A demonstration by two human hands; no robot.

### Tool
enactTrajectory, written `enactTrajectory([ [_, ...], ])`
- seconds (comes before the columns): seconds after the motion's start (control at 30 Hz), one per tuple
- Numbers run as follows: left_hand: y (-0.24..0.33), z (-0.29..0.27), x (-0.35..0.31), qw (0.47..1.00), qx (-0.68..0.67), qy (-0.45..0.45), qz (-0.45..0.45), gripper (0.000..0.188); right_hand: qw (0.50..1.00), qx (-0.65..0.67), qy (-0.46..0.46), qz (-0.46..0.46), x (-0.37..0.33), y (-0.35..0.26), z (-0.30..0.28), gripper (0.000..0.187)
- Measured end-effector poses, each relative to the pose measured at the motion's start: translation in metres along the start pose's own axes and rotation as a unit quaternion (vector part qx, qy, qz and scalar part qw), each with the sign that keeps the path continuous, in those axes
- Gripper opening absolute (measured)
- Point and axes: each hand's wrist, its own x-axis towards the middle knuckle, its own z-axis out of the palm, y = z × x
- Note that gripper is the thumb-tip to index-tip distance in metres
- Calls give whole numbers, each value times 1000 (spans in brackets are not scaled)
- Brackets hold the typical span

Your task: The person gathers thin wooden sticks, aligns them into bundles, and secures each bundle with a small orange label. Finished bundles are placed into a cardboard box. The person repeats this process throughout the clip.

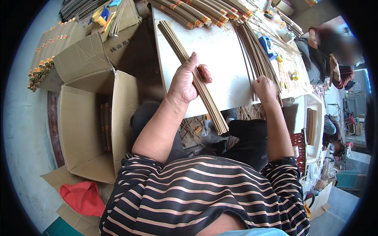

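My left hand (pixel 187 80) is wrapped round a bundle of thin brown incense sticks (pixel 212 106), thumb on top. The bundle slants over the white table (pixel 224 59), its lower end hanging past the near edge. At the table's right, my right hand (pixel 264 90) is closed at the near part of a spread of loose incense sticks (pixel 256 49). Some sticks run in under its curled fingers; how many it grips is hidden.
Labelled bundles (pixel 189 13) lie at the table's far edge. A blue tape dispenser (pixel 267 46) and yellow tape roll (pixel 294 75) are at right. An open cardboard box (pixel 84 129) stands left, near a red cloth (pixel 82 198). Another person (pixel 315 59) sits at far right.
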Motion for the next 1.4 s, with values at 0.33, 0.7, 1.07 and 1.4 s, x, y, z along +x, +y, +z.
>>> enactTrajectory([
  [0.33, 5, 0, -6, 991, -51, -124, -1, 28, 997, 52, 55, 0, -11, -1, -7, 19],
  [0.7, 10, 5, -11, 981, -55, -184, 9, 31, 977, 168, 101, -85, -51, -47, -44, 30],
  [1.07, 0, 7, -12, 986, -38, -163, -1, 24, 681, 574, -455, -7, -110, -130, -34, 34],
  [1.4, 9, 0, -2, 997, 30, 46, 51, 26, 855, 389, -343, -21, -116, -131, -25, 24],
])
